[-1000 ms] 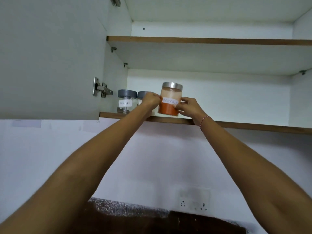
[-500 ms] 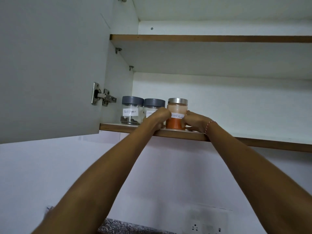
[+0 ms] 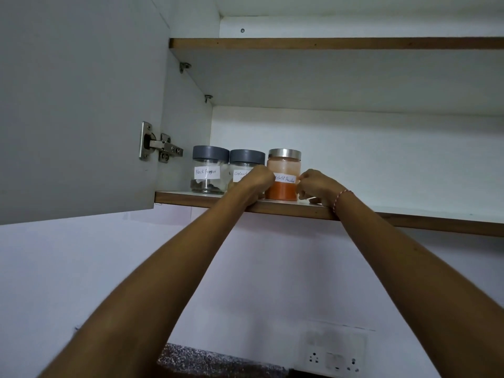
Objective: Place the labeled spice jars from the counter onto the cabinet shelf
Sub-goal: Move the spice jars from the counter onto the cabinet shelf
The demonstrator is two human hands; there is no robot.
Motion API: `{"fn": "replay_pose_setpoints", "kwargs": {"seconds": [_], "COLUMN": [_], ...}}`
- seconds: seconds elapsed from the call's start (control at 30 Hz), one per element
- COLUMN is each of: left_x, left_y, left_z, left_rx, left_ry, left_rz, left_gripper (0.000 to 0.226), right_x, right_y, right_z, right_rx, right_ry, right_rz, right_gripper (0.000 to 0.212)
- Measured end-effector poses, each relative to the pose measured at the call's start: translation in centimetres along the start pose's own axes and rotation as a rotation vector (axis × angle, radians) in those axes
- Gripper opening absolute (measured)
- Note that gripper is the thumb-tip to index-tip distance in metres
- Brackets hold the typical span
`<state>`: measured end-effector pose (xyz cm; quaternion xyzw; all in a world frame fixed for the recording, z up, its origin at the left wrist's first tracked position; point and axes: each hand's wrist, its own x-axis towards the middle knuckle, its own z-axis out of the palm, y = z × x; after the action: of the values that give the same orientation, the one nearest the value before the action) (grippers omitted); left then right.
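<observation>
White cabinet shelf (image 3: 409, 211) with wood edging fronts a pale wall (image 3: 245, 268).

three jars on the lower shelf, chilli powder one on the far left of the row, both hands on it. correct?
Not quite. In the head view the chilli powder jar is on the far right of the row, not the left; the black pepper jar is leftmost. The rest holds: three jars on the lower shelf, left hand and right hand on it.

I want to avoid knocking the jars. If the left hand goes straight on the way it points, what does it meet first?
Probably the coriander jar: the left hand lies right in front of it, beside the chilli powder jar, though depth is unclear.
</observation>
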<state>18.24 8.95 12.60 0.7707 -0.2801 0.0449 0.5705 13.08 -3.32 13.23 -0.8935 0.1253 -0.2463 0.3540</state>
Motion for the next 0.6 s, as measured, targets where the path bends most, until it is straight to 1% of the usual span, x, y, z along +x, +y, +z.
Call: {"fn": "replay_pose_setpoints", "kwargs": {"seconds": [0.07, 0.1, 0.17, 0.2, 0.23, 0.27, 0.3, 0.33, 0.37, 0.4, 0.43, 0.5, 0.53, 0.6], "left_x": [0.0, 0.0, -0.3, -0.4, -0.6, -0.8, -1.2, -1.7, -2.4, -3.0, -3.6, -4.9, -5.8, -7.9], "left_y": [-0.1, -0.1, 0.0, 0.0, -0.1, -0.3, -0.4, -0.4, -0.5, -0.7, -1.0, -1.9, -2.7, -5.0], "left_z": [0.1, 0.0, 0.0, 0.2, 0.5, 1.1, 1.6, 2.0, 2.1, 2.1, 2.0, 1.9, 2.2, 3.5], "left_rx": [0.064, 0.094, 0.173, 0.248, 0.347, 0.455, 0.543, 0.596, 0.614, 0.606, 0.602, 0.64, 0.677, 0.759], "left_ry": [0.01, 0.009, 0.004, 0.005, 0.021, 0.075, 0.174, 0.307, 0.446, 0.55, 0.599, 0.573, 0.551, 0.545], "left_rz": [0.008, 0.011, 0.047, 0.077, 0.107, 0.146, 0.191, 0.246, 0.322, 0.423, 0.539, 0.706, 0.737, 0.733], "left_gripper": [0.03, 0.03, 0.023, 0.019, 0.018, 0.02, 0.022, 0.022, 0.023, 0.025, 0.026, 0.032, 0.037, 0.048], "right_x": [-0.1, -0.2, -0.4, -0.6, -0.8, -1.1, -1.3, -1.7, -2.3, -2.9, -3.5, -5.1, -6.2, -8.6], "right_y": [-0.1, -0.1, -0.2, -0.1, 0.0, 0.1, 0.2, 0.1, 0.0, -0.1, -0.2, -0.4, -0.3, 0.7], "right_z": [0.0, 0.0, 0.0, 0.1, 0.1, 0.0, -0.1, -0.2, -0.2, -0.3, -0.2, 0.5, 1.3, 3.6], "right_rx": [-0.007, -0.006, 0.0, 0.01, 0.023, 0.031, 0.014, -0.046, -0.132, -0.216, -0.279, -0.293, -0.283, -0.3], "right_ry": [-0.001, -0.003, -0.01, 0.014, 0.062, 0.132, 0.216, 0.303, 0.385, 0.455, 0.514, 0.61, 0.661, 0.778], "right_rz": [-0.015, -0.021, -0.028, -0.034, -0.038, -0.055, -0.094, -0.138, -0.176, -0.219, -0.271, -0.343, -0.37, -0.462], "right_gripper": [0.041, 0.041, 0.035, 0.027, 0.018, 0.015, 0.019, 0.026, 0.031, 0.034, 0.036, 0.038, 0.04, 0.044]}}
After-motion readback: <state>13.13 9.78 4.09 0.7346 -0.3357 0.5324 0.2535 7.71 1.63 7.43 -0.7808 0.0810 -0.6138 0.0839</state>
